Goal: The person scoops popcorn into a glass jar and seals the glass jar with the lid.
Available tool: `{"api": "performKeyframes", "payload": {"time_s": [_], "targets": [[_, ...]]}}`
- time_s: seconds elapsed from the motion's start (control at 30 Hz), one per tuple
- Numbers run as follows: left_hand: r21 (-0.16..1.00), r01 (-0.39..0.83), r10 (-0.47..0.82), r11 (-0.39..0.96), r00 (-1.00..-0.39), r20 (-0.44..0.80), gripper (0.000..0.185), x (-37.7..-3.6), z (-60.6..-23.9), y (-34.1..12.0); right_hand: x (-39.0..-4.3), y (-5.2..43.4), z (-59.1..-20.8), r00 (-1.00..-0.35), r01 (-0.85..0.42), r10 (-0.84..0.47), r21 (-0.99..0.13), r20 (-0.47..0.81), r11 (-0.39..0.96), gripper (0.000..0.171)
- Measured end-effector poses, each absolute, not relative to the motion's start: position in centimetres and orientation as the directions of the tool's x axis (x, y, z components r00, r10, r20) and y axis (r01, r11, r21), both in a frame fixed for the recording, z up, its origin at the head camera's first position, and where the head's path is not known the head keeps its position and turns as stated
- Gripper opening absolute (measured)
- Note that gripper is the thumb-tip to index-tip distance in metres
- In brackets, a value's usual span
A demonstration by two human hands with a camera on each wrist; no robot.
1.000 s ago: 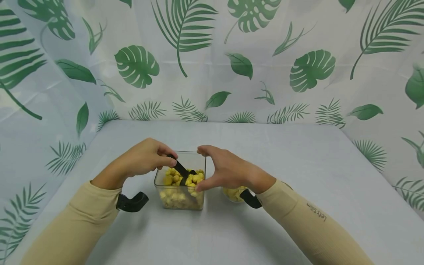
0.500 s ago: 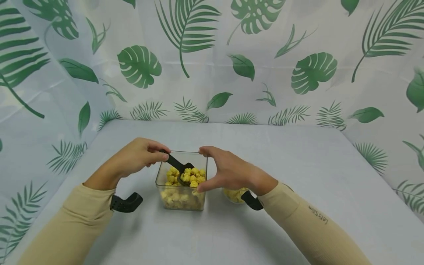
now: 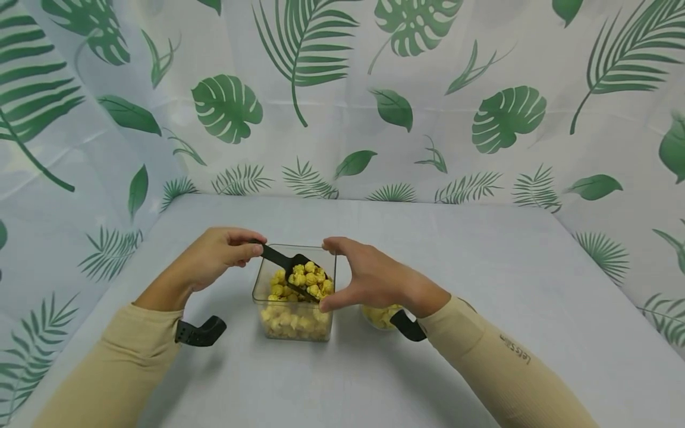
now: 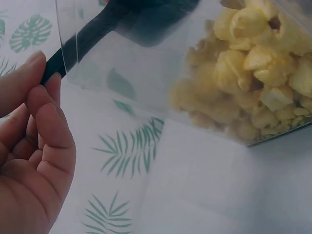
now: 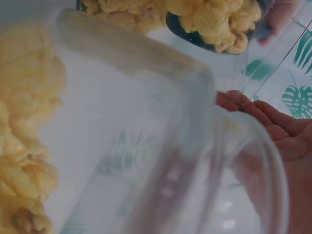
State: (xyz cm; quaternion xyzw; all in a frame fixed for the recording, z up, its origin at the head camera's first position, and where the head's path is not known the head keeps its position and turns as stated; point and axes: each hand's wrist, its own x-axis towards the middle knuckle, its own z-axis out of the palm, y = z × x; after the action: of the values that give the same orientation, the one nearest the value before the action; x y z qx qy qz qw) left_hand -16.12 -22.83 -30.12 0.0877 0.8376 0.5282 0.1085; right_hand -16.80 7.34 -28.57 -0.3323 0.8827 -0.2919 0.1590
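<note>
My left hand pinches the handle end of a black scoop, thumb against fingers, at the left rim of a clear square container. The scoop's head is heaped with yellow popcorn and is tilted down to the right inside the container. More popcorn lies beneath it. On the container's right side my right hand holds the wall, fingertips at the back corner and thumb at the front. In the left wrist view the scoop shows partly through the clear wall.
A clear round cup of popcorn stands to the right of the container, partly hidden under my right wrist. Close up in the right wrist view, the cup shows a clear handle. White cloth covers the table, with leaf-print curtain around it.
My left hand has moved left and drawn the scoop up out of the popcorn, so its loaded head now shows. The right hand keeps its place on the container.
</note>
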Motion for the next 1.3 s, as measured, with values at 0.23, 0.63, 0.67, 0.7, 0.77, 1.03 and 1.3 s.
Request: {"api": "performKeyframes", "payload": {"time_s": [0.23, 0.63, 0.67, 0.7, 0.77, 1.03, 1.3], "targets": [[0.955, 0.02, 0.275, 0.297, -0.959, -0.066, 0.04, -16.1, -31.1, -22.9, -16.9, 7.5, -28.6, -0.726, -0.487, -0.682, -0.633, -0.089, 0.601, 0.104], [0.966, -0.014, 0.269, 0.258, -0.959, -0.086, 0.041, -15.7, -31.2, -23.4, -16.8, 7.4, -28.6, -0.737, -0.477, -0.67, -0.636, -0.085, 0.606, 0.105], [0.967, -0.017, 0.264, 0.254, -0.961, -0.086, 0.041, -15.7, -31.2, -23.5, -16.8, 7.4, -28.6, -0.739, -0.475, -0.669, -0.637, -0.086, 0.607, 0.106], [0.969, -0.02, 0.261, 0.246, -0.962, -0.086, 0.041, -15.7, -31.1, -23.6, -16.8, 7.4, -28.7, -0.74, -0.472, -0.666, -0.636, -0.09, 0.61, 0.106], [0.972, -0.029, 0.254, 0.235, -0.963, -0.09, 0.042, -15.7, -31.1, -23.8, -16.7, 7.4, -28.8, -0.739, -0.479, -0.668, -0.63, -0.087, 0.612, 0.107], [0.974, -0.041, 0.225, 0.222, -0.97, -0.092, 0.042, -15.6, -30.8, -24.3, -16.6, 7.6, -28.8, -0.732, -0.507, -0.679, -0.619, -0.056, 0.599, 0.11], [0.984, -0.044, 0.22, 0.172, -0.972, -0.082, 0.033, -15.4, -31.2, -24.4, -16.5, 8.0, -28.8, -0.724, -0.525, -0.689, -0.63, -0.022, 0.572, 0.109]]}}
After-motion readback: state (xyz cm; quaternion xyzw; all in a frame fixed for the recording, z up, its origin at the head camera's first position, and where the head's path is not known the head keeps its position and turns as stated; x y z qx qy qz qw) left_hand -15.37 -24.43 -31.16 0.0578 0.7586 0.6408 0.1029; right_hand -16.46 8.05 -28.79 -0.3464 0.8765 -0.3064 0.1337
